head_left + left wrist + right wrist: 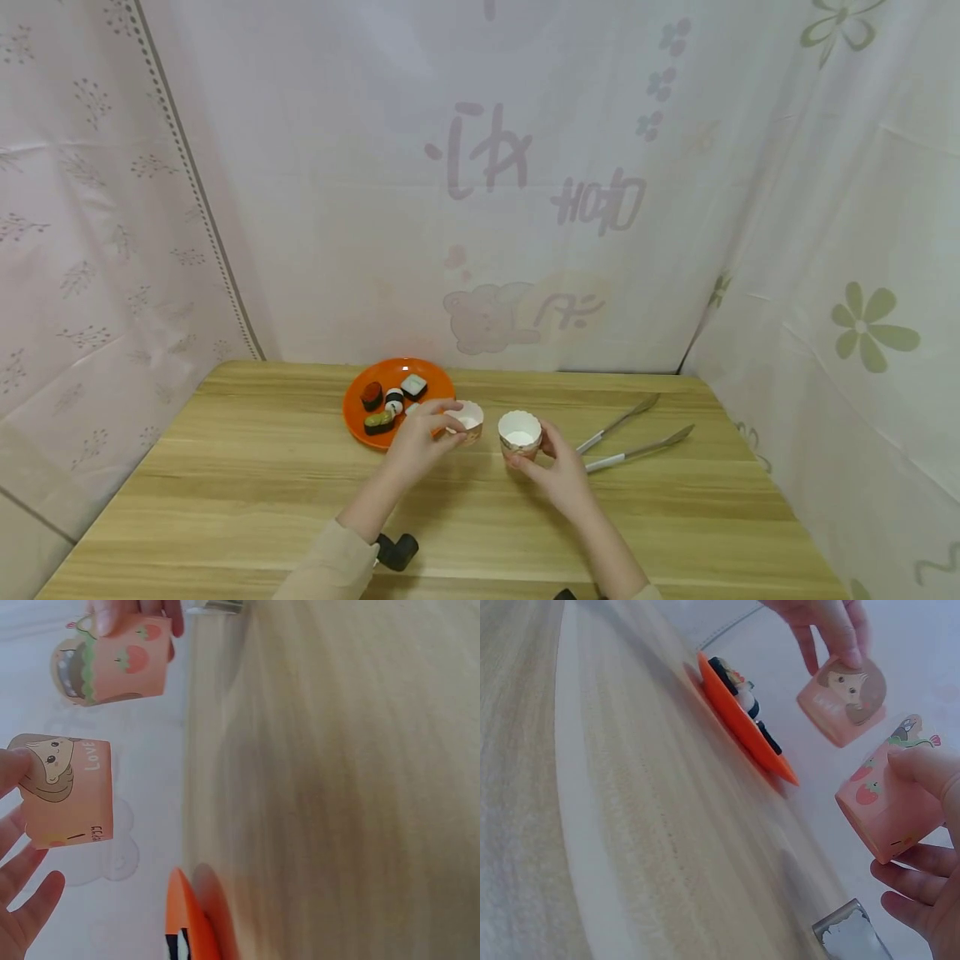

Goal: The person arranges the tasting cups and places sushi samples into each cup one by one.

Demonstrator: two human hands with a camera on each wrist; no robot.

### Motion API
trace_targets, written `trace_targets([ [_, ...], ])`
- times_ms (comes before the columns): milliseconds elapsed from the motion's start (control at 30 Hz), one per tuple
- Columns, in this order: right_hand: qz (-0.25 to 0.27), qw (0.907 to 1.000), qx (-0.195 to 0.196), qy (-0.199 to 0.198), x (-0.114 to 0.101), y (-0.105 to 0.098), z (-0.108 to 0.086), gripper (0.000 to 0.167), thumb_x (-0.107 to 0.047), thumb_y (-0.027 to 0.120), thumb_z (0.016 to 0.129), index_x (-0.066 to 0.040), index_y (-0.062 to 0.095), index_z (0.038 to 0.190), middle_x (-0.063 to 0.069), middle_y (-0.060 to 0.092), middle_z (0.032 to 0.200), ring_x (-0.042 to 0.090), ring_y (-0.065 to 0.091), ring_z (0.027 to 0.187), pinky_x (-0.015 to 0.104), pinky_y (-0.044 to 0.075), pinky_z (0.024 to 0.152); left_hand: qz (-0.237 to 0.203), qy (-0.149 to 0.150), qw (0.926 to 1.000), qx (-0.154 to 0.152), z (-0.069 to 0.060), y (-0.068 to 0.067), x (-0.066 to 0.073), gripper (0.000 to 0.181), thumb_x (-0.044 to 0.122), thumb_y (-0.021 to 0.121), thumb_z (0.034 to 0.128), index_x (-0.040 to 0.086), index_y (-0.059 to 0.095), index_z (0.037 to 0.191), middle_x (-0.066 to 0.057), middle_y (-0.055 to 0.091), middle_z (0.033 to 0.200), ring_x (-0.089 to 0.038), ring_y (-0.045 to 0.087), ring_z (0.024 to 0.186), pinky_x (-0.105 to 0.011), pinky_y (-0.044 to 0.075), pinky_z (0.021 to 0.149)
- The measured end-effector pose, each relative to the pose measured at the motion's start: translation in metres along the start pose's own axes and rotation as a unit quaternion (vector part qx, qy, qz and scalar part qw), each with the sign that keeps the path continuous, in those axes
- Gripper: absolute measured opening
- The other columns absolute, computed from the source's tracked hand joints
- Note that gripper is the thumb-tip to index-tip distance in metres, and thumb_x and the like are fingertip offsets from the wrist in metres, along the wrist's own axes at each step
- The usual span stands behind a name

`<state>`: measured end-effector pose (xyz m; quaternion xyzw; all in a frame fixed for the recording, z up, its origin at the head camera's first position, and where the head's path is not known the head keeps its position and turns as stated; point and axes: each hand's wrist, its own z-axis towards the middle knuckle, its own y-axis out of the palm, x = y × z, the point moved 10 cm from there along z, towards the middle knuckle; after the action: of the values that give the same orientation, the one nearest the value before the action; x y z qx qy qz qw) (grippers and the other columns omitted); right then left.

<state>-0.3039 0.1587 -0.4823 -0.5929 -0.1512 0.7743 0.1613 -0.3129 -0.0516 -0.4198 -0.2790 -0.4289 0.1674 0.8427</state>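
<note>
Two pink paper baking cups with white insides are held above the table. My left hand pinches one paper cup by its rim; in the left wrist view a cartoon girl's face decorates this cup. The other paper cup is gripped between thumb and fingers of my right hand; strawberries are printed on this cup in the right wrist view. The cups are side by side with a small gap between them. Behind my left hand lies an orange plate holding several sushi pieces.
To the right of my right hand, tongs lie spread on the wooden table. A patterned curtain hangs along the back edge and both sides. Black wrist gear shows by my left forearm.
</note>
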Motion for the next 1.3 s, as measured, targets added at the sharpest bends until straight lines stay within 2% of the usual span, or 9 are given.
trace_targets([
  [233, 0.006, 1.0, 0.005, -0.005, -0.002, -0.003, 0.001, 0.068, -0.028, 0.083, 0.075, -0.013, 0.053, 0.134, 0.002, 0.065, 0.113, 0.022, 0.059, 0.104, 0.052, 0.043, 0.095, 0.003, -0.008, 0.9998, -0.017, -0.004, 0.01, -0.01, 0.005, 0.017, 0.075, 0.0845, 0.014, 0.074, 0.081, -0.004, 0.061, 0.121, -0.025, 0.052, 0.116, -0.041, 0.05, 0.09],
  [400, 0.003, 1.0, 0.006, -0.006, -0.004, -0.004, 0.002, 0.068, -0.027, 0.084, 0.074, -0.014, 0.053, 0.133, 0.001, 0.065, 0.111, 0.021, 0.058, 0.103, 0.049, 0.044, 0.095, 0.014, -0.005, 0.9998, -0.016, -0.006, 0.015, -0.014, 0.004, 0.016, 0.076, 0.0832, 0.013, 0.074, 0.081, -0.004, 0.061, 0.119, -0.024, 0.052, 0.115, -0.04, 0.049, 0.092],
  [667, -0.005, 0.9999, 0.01, -0.004, -0.006, -0.007, 0.002, 0.069, -0.03, 0.083, 0.075, -0.011, 0.053, 0.133, 0.002, 0.065, 0.111, 0.023, 0.059, 0.102, 0.05, 0.045, 0.094, 0.028, 0.01, 0.9995, -0.009, -0.008, 0.018, -0.017, 0.005, 0.011, 0.079, 0.0798, 0.014, 0.074, 0.08, -0.008, 0.063, 0.116, -0.028, 0.053, 0.113, -0.045, 0.046, 0.095],
  [1000, -0.003, 1.0, 0.004, -0.008, -0.008, -0.007, 0.002, 0.069, -0.031, 0.083, 0.075, -0.011, 0.053, 0.134, 0.001, 0.067, 0.108, 0.024, 0.059, 0.102, 0.052, 0.044, 0.095, 0.02, -0.01, 0.9996, -0.019, -0.011, 0.027, -0.027, 0.004, 0.013, 0.079, 0.0795, 0.014, 0.075, 0.079, -0.008, 0.063, 0.116, -0.028, 0.054, 0.112, -0.045, 0.045, 0.096],
  [1300, 0.004, 0.9999, -0.003, -0.012, -0.009, -0.006, 0.001, 0.069, -0.028, 0.083, 0.075, -0.01, 0.053, 0.134, 0.0, 0.067, 0.108, 0.022, 0.059, 0.102, 0.053, 0.043, 0.095, 0.057, -0.003, 0.9983, 0.008, -0.015, 0.026, -0.032, 0.008, 0.017, 0.082, 0.0765, 0.014, 0.075, 0.074, -0.009, 0.065, 0.11, -0.03, 0.056, 0.106, -0.05, 0.042, 0.095],
])
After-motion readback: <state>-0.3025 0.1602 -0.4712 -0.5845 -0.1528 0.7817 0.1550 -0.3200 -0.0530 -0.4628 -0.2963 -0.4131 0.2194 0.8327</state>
